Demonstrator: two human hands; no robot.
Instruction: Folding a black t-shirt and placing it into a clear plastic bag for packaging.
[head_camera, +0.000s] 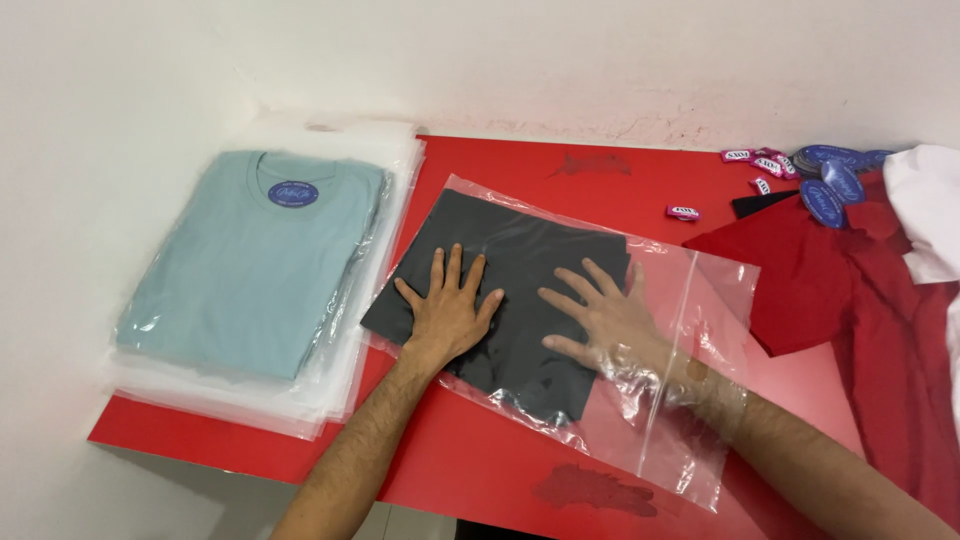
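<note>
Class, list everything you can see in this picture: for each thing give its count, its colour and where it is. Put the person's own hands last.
Table: one, red, against a white wall.
Folded dark garment: one, charcoal, mid-table, inside the clear bag.
Clear plastic bag: one, see-through, mid-table, around the dark garment.
Bagged folded shirt: one, pale teal with a round blue tag at the collar, on top of the stack at left.
Stack of clear bags: one pile, see-through, left end of table.
Red garment: one, red, right side.
White cloth: one, white, far right.
Round blue tags: several, blue, back right.
Small pink labels: several, pink, back right.
Left hand: flat on top of the bag, fingers spread.
Right hand: inside the bag, flat on the garment.
</note>
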